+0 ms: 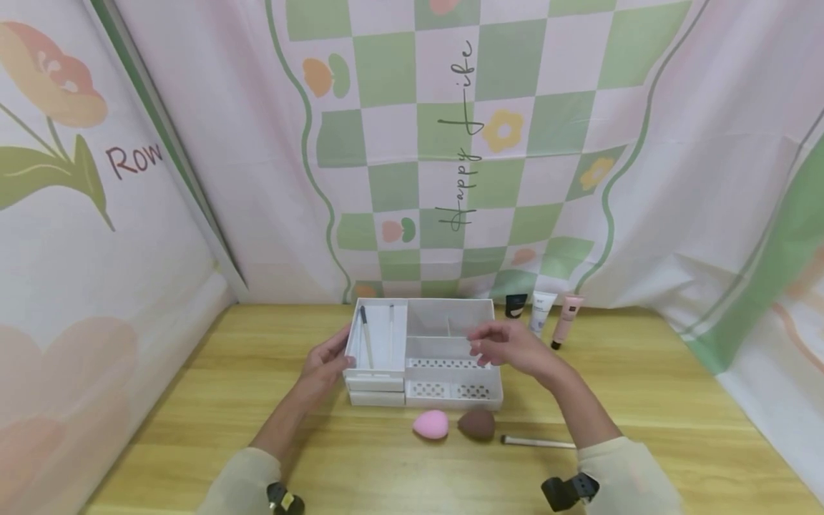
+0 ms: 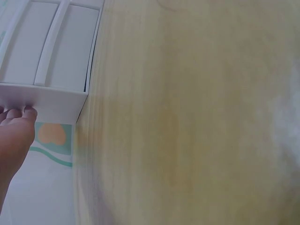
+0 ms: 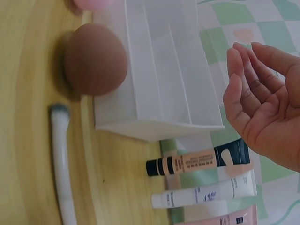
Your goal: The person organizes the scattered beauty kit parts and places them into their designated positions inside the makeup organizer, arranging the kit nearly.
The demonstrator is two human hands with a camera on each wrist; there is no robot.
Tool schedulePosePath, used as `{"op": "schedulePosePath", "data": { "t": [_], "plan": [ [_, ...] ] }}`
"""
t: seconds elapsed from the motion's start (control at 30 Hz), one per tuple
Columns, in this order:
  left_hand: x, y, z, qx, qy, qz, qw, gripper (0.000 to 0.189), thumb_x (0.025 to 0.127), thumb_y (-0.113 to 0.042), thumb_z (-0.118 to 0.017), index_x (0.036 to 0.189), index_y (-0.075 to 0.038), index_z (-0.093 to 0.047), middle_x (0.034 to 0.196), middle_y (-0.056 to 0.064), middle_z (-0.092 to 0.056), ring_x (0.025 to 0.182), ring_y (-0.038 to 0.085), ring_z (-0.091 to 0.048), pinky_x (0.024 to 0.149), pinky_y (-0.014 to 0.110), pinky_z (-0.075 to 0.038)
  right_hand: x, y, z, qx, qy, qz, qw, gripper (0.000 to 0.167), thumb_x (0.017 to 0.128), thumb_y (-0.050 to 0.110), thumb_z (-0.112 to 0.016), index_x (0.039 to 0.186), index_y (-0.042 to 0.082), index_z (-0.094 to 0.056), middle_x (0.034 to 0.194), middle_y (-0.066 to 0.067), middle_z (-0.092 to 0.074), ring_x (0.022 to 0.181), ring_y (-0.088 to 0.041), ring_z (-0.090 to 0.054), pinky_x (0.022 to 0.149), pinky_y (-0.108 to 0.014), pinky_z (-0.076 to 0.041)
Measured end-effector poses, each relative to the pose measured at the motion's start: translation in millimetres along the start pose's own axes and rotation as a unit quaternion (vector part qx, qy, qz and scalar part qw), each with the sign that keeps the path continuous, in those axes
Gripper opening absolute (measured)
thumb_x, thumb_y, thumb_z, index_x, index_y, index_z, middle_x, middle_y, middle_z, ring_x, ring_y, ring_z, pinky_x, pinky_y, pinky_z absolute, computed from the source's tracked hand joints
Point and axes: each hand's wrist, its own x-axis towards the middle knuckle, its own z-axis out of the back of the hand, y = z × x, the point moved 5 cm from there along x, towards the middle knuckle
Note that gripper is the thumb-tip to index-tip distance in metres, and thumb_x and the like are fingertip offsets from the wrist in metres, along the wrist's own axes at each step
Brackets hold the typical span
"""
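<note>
A white desktop organizer (image 1: 450,304) stands on the table, with a top tray at left over two drawers and stepped compartments at right. Two makeup brushes, one dark-tipped brush (image 1: 367,336) and one thinner brush (image 1: 391,332), lie in that tray. My left hand (image 1: 326,366) grips the organizer's left side, thumb at the rim; in the left wrist view its fingertips touch the side wall. Above the right compartments hovers my right hand (image 1: 511,347), fingers loosely bent and holding nothing. A pink makeup sponge (image 1: 430,425) and a brown makeup sponge (image 1: 477,425) sit before the organizer.
Right of the sponges lies another brush (image 1: 537,442). Behind my right hand, a black-ended tube (image 3: 201,161), a white tube (image 1: 543,311) and a pink tube (image 1: 567,320) lean against the patterned curtain (image 1: 444,143). Fabric also hangs at both sides of the wooden table (image 1: 225,400).
</note>
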Motion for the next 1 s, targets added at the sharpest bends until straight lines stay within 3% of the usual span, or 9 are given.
{"op": "schedulePosePath", "data": {
  "t": [0.13, 0.47, 0.73, 1.0],
  "plan": [
    [0.1, 1.0, -0.1, 0.001, -0.004, 0.004, 1.0, 0.075, 0.091, 0.005, -0.052, 0.158, 0.003, -0.02, 0.171, 0.017, -0.012, 0.16, 0.036, -0.011, 0.12, 0.023, -0.032, -9.3, -5, 3, -0.011, 0.0, 0.0, 0.9999, 0.037, 0.1, 0.014, -0.057, 0.128, -0.01, -0.059, 0.111, -0.022, -0.074, 0.092, -0.02, -0.073, 0.093, -0.049, -0.063],
    [-0.1, 0.0, -0.2, 0.013, -0.009, 0.006, 0.9999, 0.075, 0.091, 0.004, -0.052, 0.159, 0.001, -0.021, 0.172, 0.015, -0.012, 0.16, 0.034, -0.011, 0.124, 0.03, -0.025, -32.5, -19, 15, -0.039, -0.006, 0.016, 0.9991, 0.034, 0.099, 0.012, -0.06, 0.122, -0.012, -0.062, 0.104, -0.023, -0.075, 0.086, -0.017, -0.071, 0.076, -0.03, -0.061],
    [-0.2, -0.3, -0.3, 0.008, -0.007, -0.005, 0.9999, 0.075, 0.091, 0.005, -0.052, 0.158, 0.004, -0.021, 0.171, 0.017, -0.013, 0.16, 0.035, -0.012, 0.119, 0.018, -0.031, -44.2, -39, 20, -0.045, 0.005, 0.017, 0.9988, 0.035, 0.096, 0.012, -0.064, 0.12, -0.014, -0.061, 0.101, -0.026, -0.072, 0.083, -0.014, -0.071, 0.077, -0.033, -0.064],
    [-0.2, -0.1, 0.3, 0.008, -0.015, 0.009, 0.9998, 0.075, 0.091, 0.004, -0.052, 0.159, 0.002, -0.021, 0.171, 0.015, -0.013, 0.16, 0.034, -0.012, 0.121, 0.022, -0.03, -59.1, -52, 27, -0.065, 0.012, 0.032, 0.9973, 0.031, 0.093, 0.005, -0.064, 0.116, -0.015, -0.063, 0.102, -0.021, -0.072, 0.083, -0.006, -0.068, 0.076, -0.024, -0.064]
  ]
}}
